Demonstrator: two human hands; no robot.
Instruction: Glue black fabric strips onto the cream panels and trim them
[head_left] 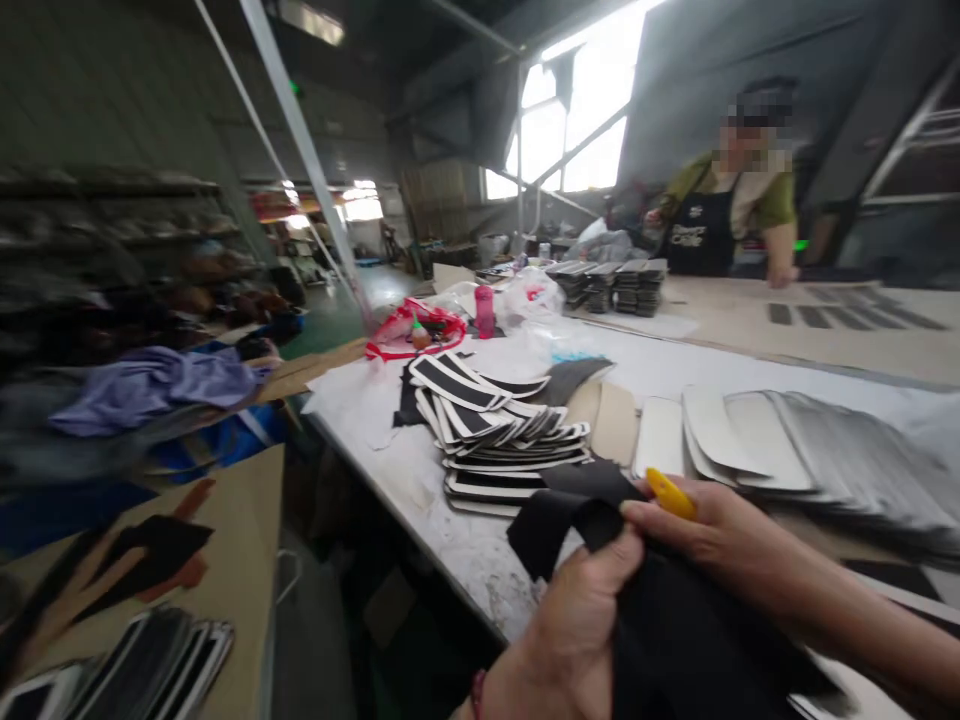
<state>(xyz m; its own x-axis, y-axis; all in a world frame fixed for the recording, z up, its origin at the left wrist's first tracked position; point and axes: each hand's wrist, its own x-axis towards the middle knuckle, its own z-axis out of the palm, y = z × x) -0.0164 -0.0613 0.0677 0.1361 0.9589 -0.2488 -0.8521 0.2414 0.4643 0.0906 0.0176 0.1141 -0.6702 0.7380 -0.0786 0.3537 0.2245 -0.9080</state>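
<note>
Low in the head view, my left hand point(581, 610) is closed on a limp black sheet point(682, 640), with a loose strip of it curling over the fingers. Close beside it, my right hand point(701, 520) pinches the same black material. A small yellow tool point(670, 494) sticks up between its thumb and forefinger; its working end is hidden. Just beyond my hands lies a leaning stack of white-edged black curved pieces point(510, 430). Beige and white rounded panels point(664, 435) lie to the right of that stack.
A white-covered table point(420, 480) runs ahead, its left edge close by. On it stand a pink bottle point(485, 312), a red-edged bag point(416, 330) and dark bundled stacks point(615, 285). A person point(727, 190) works across the table. Board with more pieces point(142, 650) lies lower left.
</note>
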